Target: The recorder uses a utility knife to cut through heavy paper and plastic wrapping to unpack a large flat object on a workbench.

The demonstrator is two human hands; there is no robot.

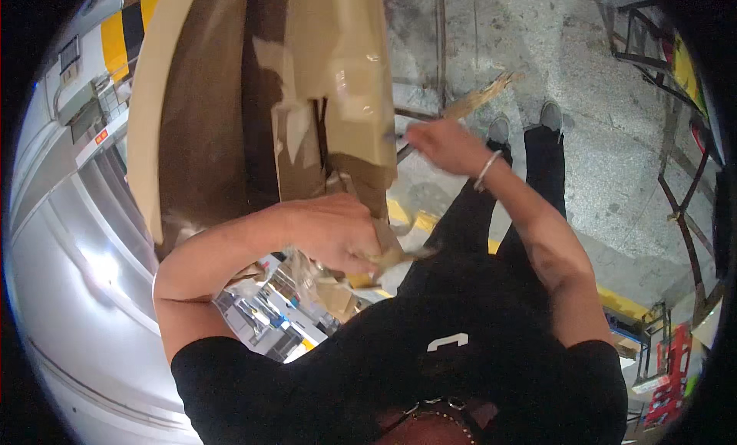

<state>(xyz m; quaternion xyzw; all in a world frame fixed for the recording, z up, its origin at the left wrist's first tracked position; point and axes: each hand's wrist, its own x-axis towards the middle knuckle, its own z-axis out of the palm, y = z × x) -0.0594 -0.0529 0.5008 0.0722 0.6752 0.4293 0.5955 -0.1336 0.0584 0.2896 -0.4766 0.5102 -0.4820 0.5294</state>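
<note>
A large brown cardboard box [338, 54] stands tall in front of me, its flaps creased and its side slit, with shiny tape on it. My left hand [334, 230] is closed at the box's lower edge, with a torn brown strip [395, 256] sticking out from its fingers. My right hand [449, 146], slightly blurred, is closed just right of the box. Something small and dark shows at its fingertips, too smeared to name. Beyond that hand a ragged brown strip [484, 96] appears over the floor; whether it touches the hand is unclear.
Grey speckled floor [522, 31] with yellow line marking [622, 303] lies around my feet. Dark metal frames [683, 192] stand at the right, near a red rack [669, 376]. Crumpled clear plastic [309, 280] hangs below the box. A yellow-and-black striped panel [127, 34] is far left.
</note>
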